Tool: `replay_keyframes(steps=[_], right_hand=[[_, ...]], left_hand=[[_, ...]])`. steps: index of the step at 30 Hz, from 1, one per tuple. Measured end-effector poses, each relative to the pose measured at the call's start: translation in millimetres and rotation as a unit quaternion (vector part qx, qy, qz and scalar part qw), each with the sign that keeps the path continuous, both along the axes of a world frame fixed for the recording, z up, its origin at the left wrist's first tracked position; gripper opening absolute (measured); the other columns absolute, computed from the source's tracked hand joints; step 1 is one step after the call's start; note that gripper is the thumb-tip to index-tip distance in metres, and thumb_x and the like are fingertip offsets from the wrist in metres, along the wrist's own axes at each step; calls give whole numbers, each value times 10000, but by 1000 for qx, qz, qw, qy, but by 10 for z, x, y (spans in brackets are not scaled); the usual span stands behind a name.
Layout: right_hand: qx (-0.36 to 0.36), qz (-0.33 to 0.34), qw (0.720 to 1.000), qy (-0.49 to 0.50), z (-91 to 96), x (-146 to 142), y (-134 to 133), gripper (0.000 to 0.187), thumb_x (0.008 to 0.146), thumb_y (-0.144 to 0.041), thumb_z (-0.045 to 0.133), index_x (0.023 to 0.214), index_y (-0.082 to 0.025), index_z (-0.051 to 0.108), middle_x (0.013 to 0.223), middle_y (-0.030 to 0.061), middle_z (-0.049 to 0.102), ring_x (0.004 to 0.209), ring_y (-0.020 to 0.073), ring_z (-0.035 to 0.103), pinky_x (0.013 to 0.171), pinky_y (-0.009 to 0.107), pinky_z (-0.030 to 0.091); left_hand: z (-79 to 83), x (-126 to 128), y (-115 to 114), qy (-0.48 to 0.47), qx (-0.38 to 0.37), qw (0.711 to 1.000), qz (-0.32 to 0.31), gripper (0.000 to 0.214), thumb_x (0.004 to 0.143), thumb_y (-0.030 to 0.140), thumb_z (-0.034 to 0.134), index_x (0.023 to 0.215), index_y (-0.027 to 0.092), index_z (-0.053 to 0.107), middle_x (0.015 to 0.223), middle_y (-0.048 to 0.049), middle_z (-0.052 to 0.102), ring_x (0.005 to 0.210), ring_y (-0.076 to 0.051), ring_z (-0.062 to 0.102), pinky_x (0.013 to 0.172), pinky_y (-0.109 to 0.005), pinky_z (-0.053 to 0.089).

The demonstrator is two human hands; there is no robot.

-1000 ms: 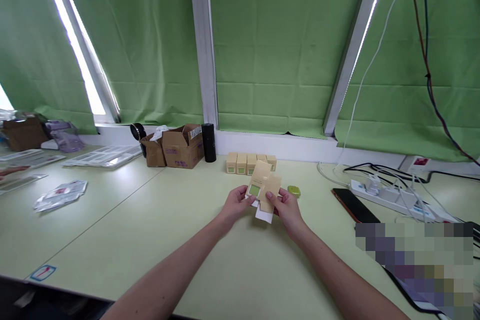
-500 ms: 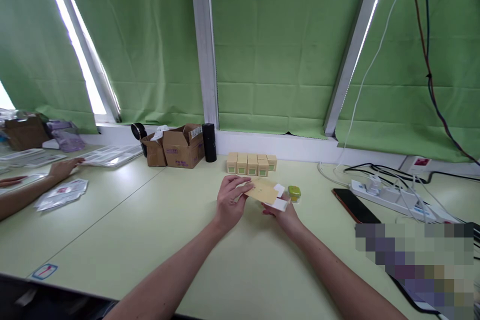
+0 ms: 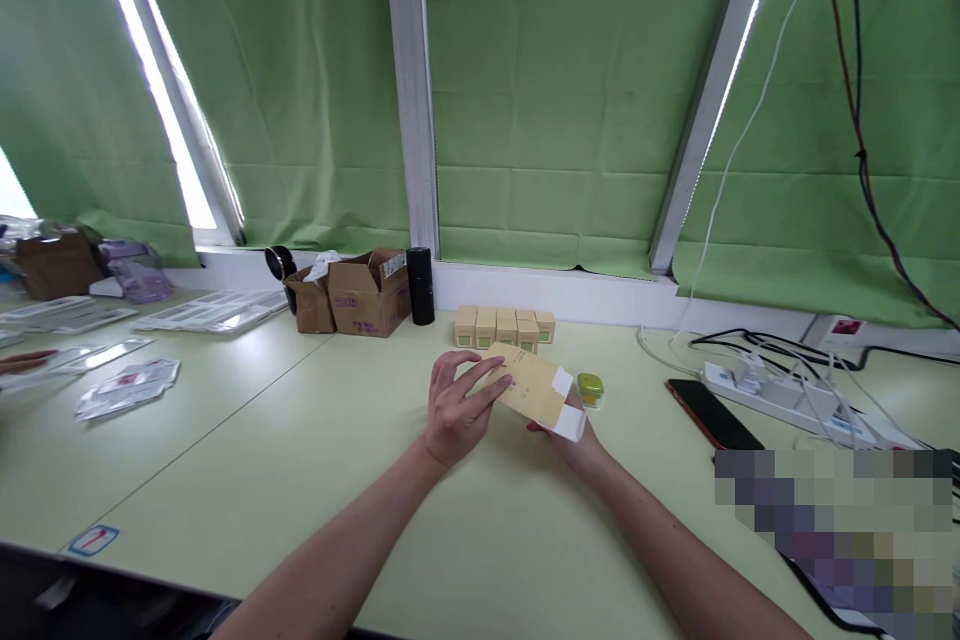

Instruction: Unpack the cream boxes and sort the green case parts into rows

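A tan folding carton [image 3: 529, 388] with white inner flaps is held above the table, its flapped end pointing right. My left hand [image 3: 459, 412] grips its left end, fingers over the printed upper face. From below and behind, my right hand [image 3: 576, 440] holds the flapped end, and its fingers are partly hidden by the carton. Just beyond my right hand is a small clear container with a green lid [image 3: 590, 385]. Behind the carton, several small tan boxes [image 3: 496, 325] with green labels stand in a group.
Along the wall are open cardboard boxes [image 3: 367, 295] and a black cylinder [image 3: 421, 286]. To the right lie a phone [image 3: 712, 413], a power strip [image 3: 784, 398] and cables. Plastic packets [image 3: 129, 387] and another person's hand [image 3: 26, 361] are on the left.
The carton has tilted so more of its broad face shows, and its white flap hangs lower. At the left, the other person's arm has drawn back toward the edge of the view.
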State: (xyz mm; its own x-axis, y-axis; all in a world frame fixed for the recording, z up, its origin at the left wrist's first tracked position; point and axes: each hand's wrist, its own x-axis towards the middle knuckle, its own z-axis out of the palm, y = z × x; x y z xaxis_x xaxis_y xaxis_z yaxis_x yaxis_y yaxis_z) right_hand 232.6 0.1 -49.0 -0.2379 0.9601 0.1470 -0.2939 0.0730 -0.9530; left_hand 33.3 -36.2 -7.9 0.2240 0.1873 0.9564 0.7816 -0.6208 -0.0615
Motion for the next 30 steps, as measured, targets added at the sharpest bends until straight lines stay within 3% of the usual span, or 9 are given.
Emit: replay_keyframes(steps=[3, 5, 7, 10, 13, 16, 20, 25, 30], right_hand=[[-14, -11, 999, -43, -70, 20, 42, 539, 538, -402, 923, 1006, -216, 730, 968, 89, 771, 879, 272, 700, 705, 381, 579], [-18, -5, 998, -53, -93, 25, 71, 528, 541, -392, 921, 990, -213, 710, 925, 82, 763, 872, 251, 698, 722, 374, 579], [-18, 1, 998, -56, -105, 25, 91, 523, 558, -398, 915, 996, -212, 696, 923, 80, 759, 857, 233, 694, 725, 370, 577], [-18, -1, 998, -62, -119, 22, 102, 529, 569, -412, 911, 1004, -213, 687, 933, 82, 755, 863, 231, 692, 725, 371, 575], [-12, -2, 998, -70, -136, 17, 99, 531, 591, -433, 900, 1023, -214, 682, 940, 83, 754, 889, 239, 694, 745, 380, 577], [-9, -5, 997, -71, -144, 16, 93, 539, 602, -459, 891, 1030, -213, 676, 936, 84, 756, 893, 242, 696, 752, 384, 577], [-18, -4, 997, -73, -125, 24, 81, 551, 589, -467, 901, 1023, -212, 676, 926, 82, 761, 916, 249, 704, 750, 374, 575], [-19, 1, 997, -73, -88, 35, 57, 545, 590, -462, 914, 1017, -215, 683, 920, 79, 771, 922, 250, 709, 754, 377, 579], [-23, 2, 997, -74, -70, 40, 42, 534, 590, -456, 921, 1006, -218, 686, 913, 73, 773, 935, 254, 717, 764, 379, 582]], left_hand=[[-41, -2, 70, -85, -36, 996, -8, 266, 942, 147, 643, 1099, 317, 773, 1049, -39, 802, 1073, -262, 633, 933, -483, 542], [-80, -37, 141, -169, -70, 983, -2, 195, 945, 216, 661, 1086, 281, 779, 975, -56, 781, 1017, -251, 639, 909, -442, 551], [-111, -110, 220, -268, -124, 955, 38, 175, 926, 318, 681, 1039, 240, 790, 966, -78, 731, 962, -243, 649, 876, -405, 555], [-122, -280, 332, -365, -240, 890, 129, 325, 884, 461, 678, 1040, 196, 781, 1018, -101, 704, 995, -254, 660, 912, -381, 539], [-97, -478, 416, -384, -337, 827, 234, 389, 916, 505, 581, 1087, 206, 762, 1020, -102, 734, 1134, -288, 633, 973, -387, 491], [-80, -656, 472, -395, -368, 793, 282, 398, 919, 502, 539, 1092, 214, 752, 1022, -122, 757, 1164, -349, 624, 1005, -470, 438], [-96, -838, 505, -395, -416, 750, 329, 323, 879, 493, 567, 954, 248, 763, 1008, -139, 773, 1193, -402, 603, 1011, -523, 389], [-125, -1003, 517, -385, -446, 713, 380, 352, 853, 501, 573, 977, 235, 767, 1062, -184, 761, 1275, -437, 530, 1003, -539, 365], [-150, -1079, 534, -352, -467, 705, 402, 371, 858, 534, 560, 915, 231, 766, 1076, -195, 765, 1272, -432, 512, 1016, -543, 338]])
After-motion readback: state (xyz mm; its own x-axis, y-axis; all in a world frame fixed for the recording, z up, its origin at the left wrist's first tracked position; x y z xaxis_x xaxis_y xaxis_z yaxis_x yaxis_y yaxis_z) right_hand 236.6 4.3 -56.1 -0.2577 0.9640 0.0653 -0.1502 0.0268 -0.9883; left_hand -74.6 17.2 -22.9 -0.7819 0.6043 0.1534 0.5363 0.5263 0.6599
